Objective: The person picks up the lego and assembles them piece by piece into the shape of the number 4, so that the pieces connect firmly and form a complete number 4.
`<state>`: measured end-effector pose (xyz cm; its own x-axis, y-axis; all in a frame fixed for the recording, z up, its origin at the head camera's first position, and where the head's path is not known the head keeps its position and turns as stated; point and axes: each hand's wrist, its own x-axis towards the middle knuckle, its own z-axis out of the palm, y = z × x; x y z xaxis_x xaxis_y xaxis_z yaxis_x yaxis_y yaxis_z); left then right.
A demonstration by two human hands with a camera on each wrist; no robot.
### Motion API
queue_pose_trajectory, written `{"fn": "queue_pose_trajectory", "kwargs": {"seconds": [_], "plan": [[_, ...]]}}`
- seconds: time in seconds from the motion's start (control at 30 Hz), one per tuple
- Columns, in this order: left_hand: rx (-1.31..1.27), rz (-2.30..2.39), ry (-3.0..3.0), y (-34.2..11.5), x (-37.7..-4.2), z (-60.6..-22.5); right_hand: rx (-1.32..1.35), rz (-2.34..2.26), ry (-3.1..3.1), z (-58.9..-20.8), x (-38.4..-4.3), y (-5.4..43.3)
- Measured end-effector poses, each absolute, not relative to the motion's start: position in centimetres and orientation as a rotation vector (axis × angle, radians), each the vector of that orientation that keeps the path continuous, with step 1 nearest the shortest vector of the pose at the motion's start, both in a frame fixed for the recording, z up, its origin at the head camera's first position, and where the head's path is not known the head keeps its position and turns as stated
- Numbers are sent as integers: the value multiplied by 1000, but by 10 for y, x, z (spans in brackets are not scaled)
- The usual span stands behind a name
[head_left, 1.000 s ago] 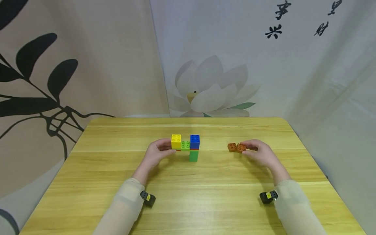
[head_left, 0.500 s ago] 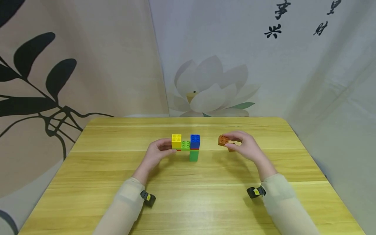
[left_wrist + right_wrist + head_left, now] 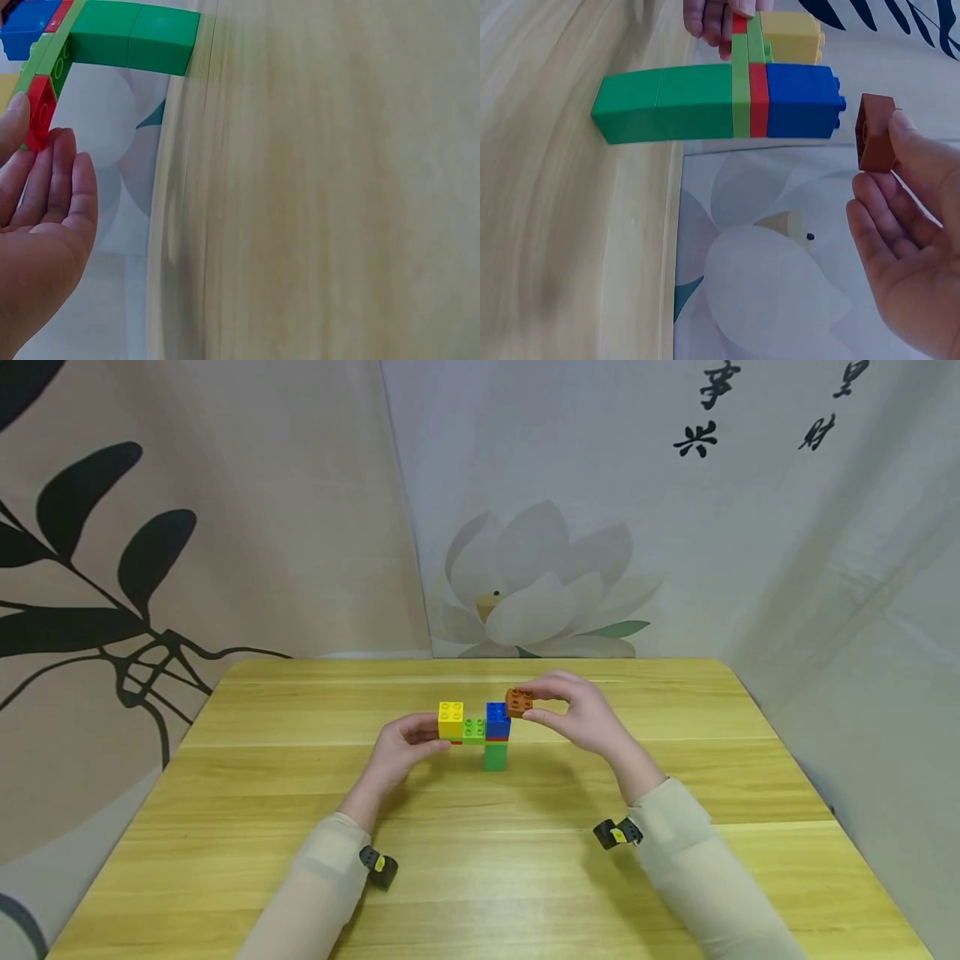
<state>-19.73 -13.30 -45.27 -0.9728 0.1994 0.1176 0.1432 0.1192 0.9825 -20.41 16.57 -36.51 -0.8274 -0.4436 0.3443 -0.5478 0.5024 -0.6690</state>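
A brick structure stands on the wooden table. Two stacked green bricks [image 3: 660, 103] carry light green plates, a red plate and a blue brick [image 3: 497, 721] on top. To the left, a yellow brick [image 3: 451, 720] sits on the overhanging end, above a red piece [image 3: 41, 111]. My left hand [image 3: 403, 750] pinches that end between thumb and fingers, at the red piece. Between thumb and fingertips my right hand [image 3: 581, 714] holds a brown brick [image 3: 876, 133] just above and right of the blue brick. A gap separates the two in the right wrist view.
The wooden table [image 3: 480, 860] spreads around and in front of the structure. Behind its back edge hangs a printed cloth [image 3: 555, 585] with a flower. The second brown brick cannot be seen now; my right hand covers that area in the head view.
My right hand has lifted one brown brick away from the other and carried it left to the blue brick. My left hand and the structure have stayed in place.
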Motion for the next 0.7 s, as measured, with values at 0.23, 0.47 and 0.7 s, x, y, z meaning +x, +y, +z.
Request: {"fn": "queue_pose_trajectory", "kwargs": {"seconds": [0.23,0.47,0.7], "plan": [[341,2016,2324,-133,-197,-453,894,1200,-2633,-364,-208,152],[386,2041,2339,-133,-197,-454,916,1185,-2650,-364,-211,146],[361,2040,2325,-133,-196,-453,929,1151,-2672,-365,-212,143]]}}
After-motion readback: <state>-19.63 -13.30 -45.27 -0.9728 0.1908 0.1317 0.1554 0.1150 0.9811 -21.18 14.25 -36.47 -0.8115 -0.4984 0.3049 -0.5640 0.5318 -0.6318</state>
